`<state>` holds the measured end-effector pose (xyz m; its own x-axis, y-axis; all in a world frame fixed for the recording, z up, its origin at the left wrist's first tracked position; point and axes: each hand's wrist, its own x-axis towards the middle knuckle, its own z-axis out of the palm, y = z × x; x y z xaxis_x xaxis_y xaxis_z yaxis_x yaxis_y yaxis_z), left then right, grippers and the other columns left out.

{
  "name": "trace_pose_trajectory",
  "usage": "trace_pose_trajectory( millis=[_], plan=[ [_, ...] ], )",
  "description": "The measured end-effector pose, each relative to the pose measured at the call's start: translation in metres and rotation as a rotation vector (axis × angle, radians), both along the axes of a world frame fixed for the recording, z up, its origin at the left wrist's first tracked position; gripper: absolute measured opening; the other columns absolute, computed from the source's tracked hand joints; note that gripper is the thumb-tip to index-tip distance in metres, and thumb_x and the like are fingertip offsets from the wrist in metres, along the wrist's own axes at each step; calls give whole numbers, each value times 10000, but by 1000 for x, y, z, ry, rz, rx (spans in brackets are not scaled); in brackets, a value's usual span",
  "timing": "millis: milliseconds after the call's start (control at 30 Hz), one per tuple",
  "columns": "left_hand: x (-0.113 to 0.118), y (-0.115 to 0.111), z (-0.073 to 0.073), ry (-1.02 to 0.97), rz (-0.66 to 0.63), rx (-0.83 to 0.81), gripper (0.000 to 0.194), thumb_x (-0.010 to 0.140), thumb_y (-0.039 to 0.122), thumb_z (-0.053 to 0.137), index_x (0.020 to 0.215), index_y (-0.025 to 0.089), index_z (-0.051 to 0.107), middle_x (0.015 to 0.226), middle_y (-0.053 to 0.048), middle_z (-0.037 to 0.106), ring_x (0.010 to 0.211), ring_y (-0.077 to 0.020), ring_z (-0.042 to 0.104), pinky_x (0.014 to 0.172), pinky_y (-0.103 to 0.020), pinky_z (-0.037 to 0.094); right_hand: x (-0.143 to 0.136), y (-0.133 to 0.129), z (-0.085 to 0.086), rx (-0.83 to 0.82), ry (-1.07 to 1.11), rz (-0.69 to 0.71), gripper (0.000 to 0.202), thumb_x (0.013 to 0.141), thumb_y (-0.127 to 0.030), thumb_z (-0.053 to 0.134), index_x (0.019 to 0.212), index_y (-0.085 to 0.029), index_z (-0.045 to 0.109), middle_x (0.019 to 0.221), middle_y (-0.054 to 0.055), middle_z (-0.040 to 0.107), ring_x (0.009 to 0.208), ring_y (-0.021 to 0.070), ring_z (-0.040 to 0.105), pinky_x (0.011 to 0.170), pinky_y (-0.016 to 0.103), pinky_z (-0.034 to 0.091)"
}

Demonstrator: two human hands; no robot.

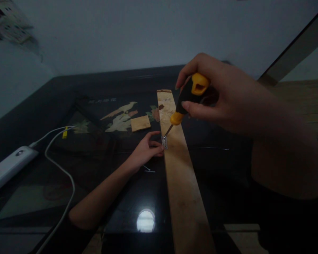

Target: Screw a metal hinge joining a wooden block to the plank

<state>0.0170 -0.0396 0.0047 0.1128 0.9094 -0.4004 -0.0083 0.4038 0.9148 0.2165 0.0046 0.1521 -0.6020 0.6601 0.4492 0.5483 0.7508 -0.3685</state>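
Observation:
A long wooden plank (pixel 184 183) runs from the near edge of the dark table towards the wall. On its left edge sits a small silver metal hinge (pixel 165 143). My left hand (pixel 147 148) is at that edge, its thumb and fingers closed around the hinge and the plank's side. My right hand (pixel 209 91) is wrapped round the handle of a yellow and black screwdriver (pixel 187 97). The screwdriver is tilted, with its tip down at the upper part of the hinge. Any screw under the tip is too small to make out.
Several small screws (pixel 149 170) lie on the glossy table (pixel 127 197) below my left wrist. A small wooden block (pixel 140 124) rests left of the plank. A white power strip (pixel 10 165) with cables (pixel 66 171) is at the left. A wall (pixel 137 35) stands behind.

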Motion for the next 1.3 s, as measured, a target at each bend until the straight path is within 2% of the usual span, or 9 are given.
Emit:
trace_pose_trajectory(
  millis=[167, 500, 767, 833, 933, 1033, 1100, 1167, 1300],
  plan=[
    [-1, 1, -2, -4, -8, 9, 644, 719, 135, 713, 1285, 154, 405, 787, -18, 666, 666, -125, 656, 690, -277, 540, 6, 5, 2, -2, -58, 63, 329, 761, -250, 606, 1077, -222, 518, 961, 9, 575, 745, 137, 526, 607, 261, 437],
    [-2, 0, -3, -23, -6, 15, 637, 708, 128, 707, 1272, 161, 413, 748, 7, 638, 665, -127, 646, 691, -292, 538, 14, 6, -1, -40, -52, 82, 258, 759, -274, 603, 1010, -260, 546, 950, -8, 618, 768, 151, 567, 619, 260, 435],
    [-3, 0, -3, -26, -6, 18, 633, 717, 121, 698, 1277, 150, 405, 742, 15, 634, 656, -117, 648, 678, -266, 541, 20, 6, 0, -88, -85, 183, 343, 813, -302, 564, 1151, -285, 505, 1006, -7, 607, 736, 133, 589, 647, 258, 457],
    [-2, 1, -2, -28, -6, 21, 627, 723, 115, 693, 1278, 149, 404, 739, 14, 633, 657, -115, 646, 676, -261, 542, 13, 3, 2, -43, -72, 135, 295, 831, -299, 559, 1122, -267, 518, 977, -7, 611, 718, 132, 587, 651, 265, 448],
    [-1, 0, -1, -26, -4, 20, 621, 731, 99, 684, 1281, 149, 400, 736, 12, 636, 658, -113, 643, 675, -260, 545, -3, -3, 1, 101, -55, -31, 221, 865, -343, 538, 1045, -217, 556, 926, 19, 620, 741, 168, 586, 661, 298, 416],
    [-1, 0, 0, -21, -4, 17, 622, 735, 96, 683, 1284, 147, 397, 735, 13, 637, 659, -112, 643, 677, -260, 545, -16, -4, -4, 204, -70, -205, 357, 875, -506, 473, 1043, -208, 575, 902, 53, 622, 768, 225, 580, 658, 333, 381],
    [0, 0, 0, -18, -2, 13, 623, 733, 95, 685, 1284, 146, 398, 736, 12, 640, 655, -113, 644, 676, -261, 542, -19, -3, -6, 191, -67, -264, 431, 863, -575, 444, 1057, -213, 576, 880, 54, 619, 745, 222, 575, 650, 329, 374],
    [0, 1, 0, -20, 4, 5, 631, 727, 94, 690, 1284, 147, 399, 737, 11, 644, 647, -114, 645, 674, -264, 539, -17, -1, -6, 152, -35, -232, 420, 886, -542, 431, 1066, -192, 577, 881, 47, 616, 748, 195, 568, 663, 311, 379],
    [0, 1, -1, -20, 10, 0, 641, 721, 94, 696, 1287, 148, 401, 733, 13, 643, 644, -114, 643, 674, -265, 534, -6, 2, 0, 40, 19, -24, 284, 927, -271, 436, 1138, -122, 553, 939, 11, 605, 796, 116, 554, 737, 251, 399]
  ],
)
